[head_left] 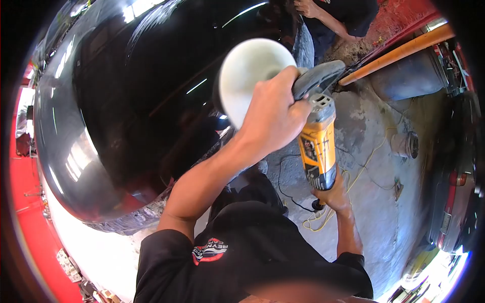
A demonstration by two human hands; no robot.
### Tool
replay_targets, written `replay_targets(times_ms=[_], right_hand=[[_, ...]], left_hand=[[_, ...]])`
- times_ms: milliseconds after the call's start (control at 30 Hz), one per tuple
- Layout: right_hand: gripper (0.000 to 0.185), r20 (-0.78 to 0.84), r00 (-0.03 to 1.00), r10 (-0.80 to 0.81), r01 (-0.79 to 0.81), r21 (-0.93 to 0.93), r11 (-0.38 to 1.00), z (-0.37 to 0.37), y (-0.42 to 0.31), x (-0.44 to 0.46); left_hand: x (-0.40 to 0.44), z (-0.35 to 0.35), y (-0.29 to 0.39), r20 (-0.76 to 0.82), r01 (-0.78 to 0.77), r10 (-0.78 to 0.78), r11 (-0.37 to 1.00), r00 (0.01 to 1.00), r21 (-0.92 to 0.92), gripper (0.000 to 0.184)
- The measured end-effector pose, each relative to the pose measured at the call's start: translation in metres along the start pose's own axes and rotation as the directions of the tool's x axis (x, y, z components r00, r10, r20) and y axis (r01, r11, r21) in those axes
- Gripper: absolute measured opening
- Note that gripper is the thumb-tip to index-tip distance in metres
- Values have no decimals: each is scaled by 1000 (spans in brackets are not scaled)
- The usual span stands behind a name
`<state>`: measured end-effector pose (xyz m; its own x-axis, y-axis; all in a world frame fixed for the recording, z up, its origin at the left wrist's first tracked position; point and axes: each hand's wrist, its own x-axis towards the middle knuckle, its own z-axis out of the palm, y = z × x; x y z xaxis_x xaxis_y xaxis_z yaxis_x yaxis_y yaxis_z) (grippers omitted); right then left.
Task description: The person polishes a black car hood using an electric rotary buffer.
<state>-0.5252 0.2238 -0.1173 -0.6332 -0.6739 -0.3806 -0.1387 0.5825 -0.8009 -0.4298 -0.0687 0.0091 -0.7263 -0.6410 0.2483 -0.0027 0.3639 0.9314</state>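
Between my two hands is a yellow and black car polisher (319,144), with a round white pad (252,63) at its front. My left hand (275,111) is closed around the grip by the polisher's dark front handle (319,78). Lower down, my right hand (334,194) wraps the rear of the body, close to where the cord leaves. The pad stands on edge beside a glossy black car panel (136,111); whether it touches the paint I cannot tell. Pale smears (151,25) mark the panel's upper part.
Another person's hand (307,8) is by the car at the top. An orange pole (399,54) slants past a dark barrel (409,78). Black and yellow cords (371,159) trail over the concrete floor near a small bucket (404,145). Another vehicle (454,202) stands right.
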Motion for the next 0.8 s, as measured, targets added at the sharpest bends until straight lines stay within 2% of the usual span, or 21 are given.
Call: replay_targets(times_ms=[133, 233, 367, 400, 433, 500, 600, 733, 800], right_hand=[[92, 10, 998, -66, 65, 87, 994, -14, -15, 9], [90, 4, 999, -34, 34, 62, 998, -22, -22, 4], [86, 20, 997, -79, 78, 28, 997, -34, -29, 9], [85, 15, 996, -86, 86, 16, 996, -40, -31, 15], [81, -15, 997, -70, 69, -77, 995, -50, -22, 23], [83, -8, 997, -73, 72, -52, 996, -59, -46, 37], [87, 6, 998, -55, 55, -69, 996, -77, -80, 47], [91, 56, 992, -113, 120, -161, 980, -92, -117, 37], [93, 79, 987, -141, 154, -212, 965, -93, -126, 27]], left_hand=[[11, 1, -1, -45, -21, 20, 1000, 999, -6, 17], [5, 3, -7, -52, -2, -2, 997, 999, -79, 19], [15, 0, -1, 4, 99, -99, 990, 995, -100, 22], [25, 2, -2, -18, 71, -74, 993, 997, -96, 22], [36, 6, -4, -40, 47, -50, 995, 998, -90, 23], [61, 7, -10, -99, 0, -6, 998, 995, -60, 23], [77, -2, -11, -147, 13, -36, 988, 989, -155, 25], [38, -21, -5, -229, 47, -117, 956, 966, -288, 18], [17, -36, 0, -221, 80, -165, 934, 961, -349, 16]])
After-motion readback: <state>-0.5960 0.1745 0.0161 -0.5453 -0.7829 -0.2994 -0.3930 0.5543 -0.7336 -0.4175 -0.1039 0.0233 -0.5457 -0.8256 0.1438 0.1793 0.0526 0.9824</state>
